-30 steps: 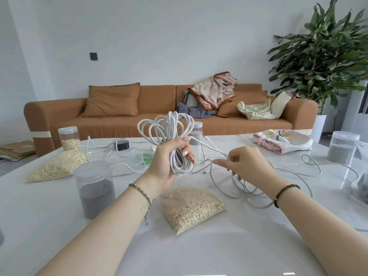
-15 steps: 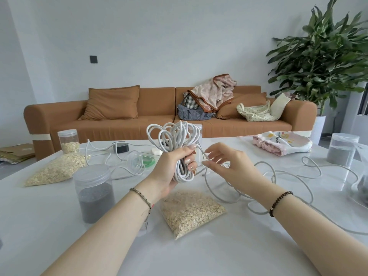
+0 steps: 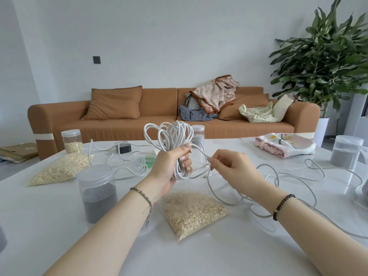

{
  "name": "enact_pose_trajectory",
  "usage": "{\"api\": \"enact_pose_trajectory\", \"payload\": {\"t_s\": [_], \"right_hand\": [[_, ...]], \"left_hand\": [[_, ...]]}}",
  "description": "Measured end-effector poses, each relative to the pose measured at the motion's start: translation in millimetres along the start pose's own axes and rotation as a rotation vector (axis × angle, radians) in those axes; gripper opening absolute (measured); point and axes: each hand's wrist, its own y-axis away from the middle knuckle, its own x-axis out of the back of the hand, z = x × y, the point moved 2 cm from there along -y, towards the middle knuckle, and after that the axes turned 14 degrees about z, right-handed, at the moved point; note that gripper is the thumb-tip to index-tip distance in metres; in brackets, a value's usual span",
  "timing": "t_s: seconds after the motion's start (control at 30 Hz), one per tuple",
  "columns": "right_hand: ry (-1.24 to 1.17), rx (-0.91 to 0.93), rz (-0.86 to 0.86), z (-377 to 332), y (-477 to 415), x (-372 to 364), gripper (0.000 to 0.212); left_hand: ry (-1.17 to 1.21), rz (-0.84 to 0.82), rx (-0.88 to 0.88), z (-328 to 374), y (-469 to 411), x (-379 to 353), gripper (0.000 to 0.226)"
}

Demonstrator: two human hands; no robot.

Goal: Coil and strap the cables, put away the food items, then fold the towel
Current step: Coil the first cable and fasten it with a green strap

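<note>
My left hand (image 3: 171, 163) is closed around a bundle of white cable (image 3: 169, 136), its loops fanning out above my fist. My right hand (image 3: 232, 166) pinches the free strand of the same cable just right of the bundle; the rest trails in loose curls (image 3: 310, 172) over the table to the right. A clear bag of oats (image 3: 192, 212) lies under my hands, and a second oat bag (image 3: 59, 169) lies at the left. The pink and white towel (image 3: 284, 145) sits bunched at the far right.
Clear lidded jars stand around: grey powder (image 3: 97, 193) near left, oats (image 3: 72, 141) far left, grey powder (image 3: 346, 152) far right, another (image 3: 198, 136) behind the bundle. An open jar (image 3: 142, 161) lies on its side. A black adapter (image 3: 123, 147) with more white cable sits behind. Sofa beyond.
My right hand has drawn the free strand up and in toward the bundle. My left hand has held the coil steady, a little higher and nearer the middle.
</note>
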Motion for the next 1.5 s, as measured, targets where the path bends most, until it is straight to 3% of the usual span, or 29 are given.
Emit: {"api": "enact_pose_trajectory", "payload": {"t_s": [0.3,0.47,0.67,0.73,0.9,1.07,1.3,1.5], "right_hand": [[-0.037,-0.004,-0.06,2.3,-2.4,4.4,0.048],[-0.019,0.005,0.026,8.0,-7.6,10.5,0.05],[0.177,-0.117,0.061,11.3,-9.3,8.5,0.075],[0.127,-0.172,0.057,12.5,-8.8,4.9,0.066],[-0.336,-0.29,0.133,4.1,-8.7,2.7,0.036],[-0.506,-0.188,0.374,-11.2,-10.9,18.0,0.028],[-0.447,-0.194,0.405,-15.9,-7.6,23.4,0.035],[-0.377,-0.215,0.474,-9.3,-8.8,28.4,0.039]], "left_hand": [[0.131,0.103,-0.138,8.5,-8.3,8.4,0.026],[0.184,0.05,-0.107,10.2,-3.4,2.6,0.031],[0.227,0.069,-0.133,14.7,-2.3,1.9,0.03],[0.219,0.077,-0.13,13.1,-2.3,1.7,0.031],[0.137,0.065,-0.09,7.7,-2.3,1.5,0.02],[-0.084,0.057,-0.082,-3.2,0.3,-1.3,0.013],[-0.11,-0.116,0.005,-1.5,9.9,-5.8,0.023],[-0.304,-0.254,0.026,-0.9,15.0,-4.8,0.027]]}}
